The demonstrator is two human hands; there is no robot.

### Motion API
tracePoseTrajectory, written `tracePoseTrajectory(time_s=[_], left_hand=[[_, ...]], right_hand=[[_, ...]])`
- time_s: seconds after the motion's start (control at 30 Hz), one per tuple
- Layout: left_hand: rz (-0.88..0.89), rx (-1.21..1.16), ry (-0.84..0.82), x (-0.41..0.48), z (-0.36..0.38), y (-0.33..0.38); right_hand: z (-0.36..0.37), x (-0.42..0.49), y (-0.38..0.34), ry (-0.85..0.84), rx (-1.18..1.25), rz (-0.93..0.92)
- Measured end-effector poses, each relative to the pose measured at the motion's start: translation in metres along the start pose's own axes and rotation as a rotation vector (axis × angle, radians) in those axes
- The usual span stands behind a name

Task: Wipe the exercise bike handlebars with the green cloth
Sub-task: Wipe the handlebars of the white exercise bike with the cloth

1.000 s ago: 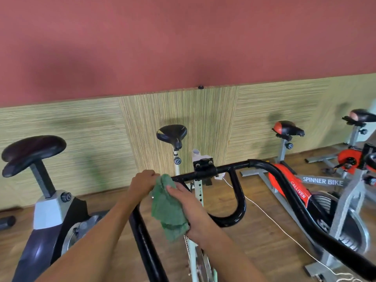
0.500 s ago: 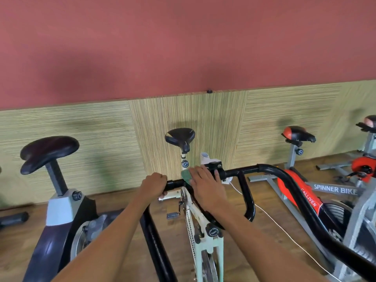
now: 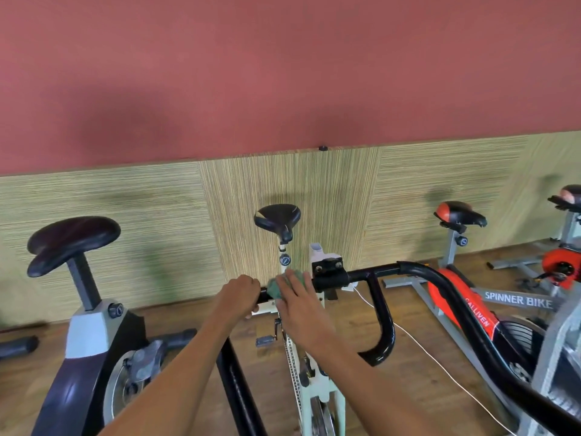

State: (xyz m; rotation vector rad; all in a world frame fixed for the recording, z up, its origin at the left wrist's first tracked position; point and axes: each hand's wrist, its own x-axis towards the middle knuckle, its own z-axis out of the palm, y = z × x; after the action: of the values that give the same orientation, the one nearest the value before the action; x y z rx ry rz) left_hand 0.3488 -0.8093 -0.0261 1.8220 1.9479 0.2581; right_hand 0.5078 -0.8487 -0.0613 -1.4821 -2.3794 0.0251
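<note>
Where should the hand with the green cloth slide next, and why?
Probably slide the right hand and cloth right along the handlebar, toward the middle clamp. The left hand grips the bar just beside the cloth, blocking that way, and the long right side lies uncovered.

Presses cloth (image 3: 276,288) onto handlebars (image 3: 361,274) under right hand (image 3: 301,306), beside left hand (image 3: 239,297), before saddle (image 3: 277,217), between left bike (image 3: 94,341) and right bike (image 3: 465,297).
</note>
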Motion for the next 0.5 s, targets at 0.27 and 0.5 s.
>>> tracePoseTrajectory(time_s=[0.27, 0.5], left_hand=[[0.116, 0.181, 0.034, -0.002, 0.003, -0.007], [0.050, -0.008, 0.115, 0.004, 0.009, -0.007]], right_hand=[[-0.052, -0.009, 0.017, 0.090, 0.697, 0.327], [-0.075, -0.045, 0.078, 0.446, 0.753, 0.655]])
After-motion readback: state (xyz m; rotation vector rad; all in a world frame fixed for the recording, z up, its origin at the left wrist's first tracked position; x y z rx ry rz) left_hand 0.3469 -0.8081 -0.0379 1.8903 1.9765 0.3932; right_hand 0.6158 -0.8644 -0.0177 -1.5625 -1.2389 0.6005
